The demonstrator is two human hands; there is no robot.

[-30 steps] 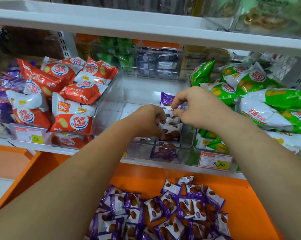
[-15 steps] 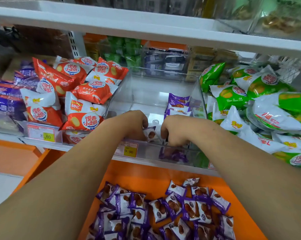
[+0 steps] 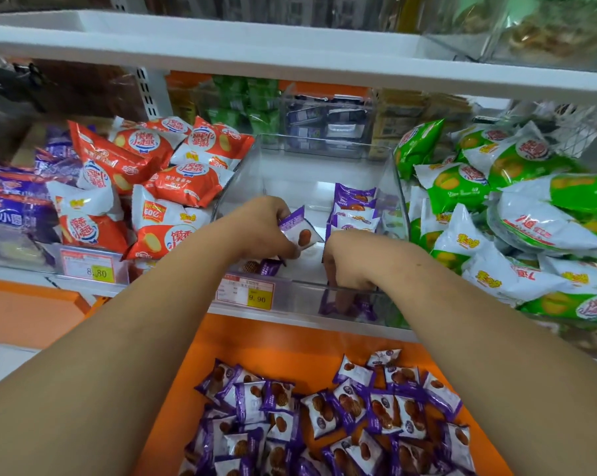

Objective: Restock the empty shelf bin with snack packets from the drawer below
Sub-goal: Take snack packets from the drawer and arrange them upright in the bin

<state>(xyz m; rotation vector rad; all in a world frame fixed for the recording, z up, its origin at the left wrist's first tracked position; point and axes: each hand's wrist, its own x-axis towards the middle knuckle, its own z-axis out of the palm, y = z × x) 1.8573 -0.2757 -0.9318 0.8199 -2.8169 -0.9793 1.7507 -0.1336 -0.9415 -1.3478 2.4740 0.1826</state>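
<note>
My left hand (image 3: 259,231) pinches one snack packet (image 3: 302,235) between thumb and curled fingers, low inside the clear shelf bin (image 3: 236,187). It is a small pillow pack, tilted, with a white face, purple ends and a round brown biscuit printed on it. More of the same stand in a short row (image 3: 355,209) along the bin's right side, and a loose heap (image 3: 328,417) lies in the orange drawer (image 3: 290,341) below. My right hand (image 3: 350,261) dips into the bin's front right corner, fingers pointing down behind the front wall. Through the plastic they blur into purple wrappers — I cannot tell whether they grip anything. Another packet (image 3: 261,267) lies half hidden under my left hand.
</note>
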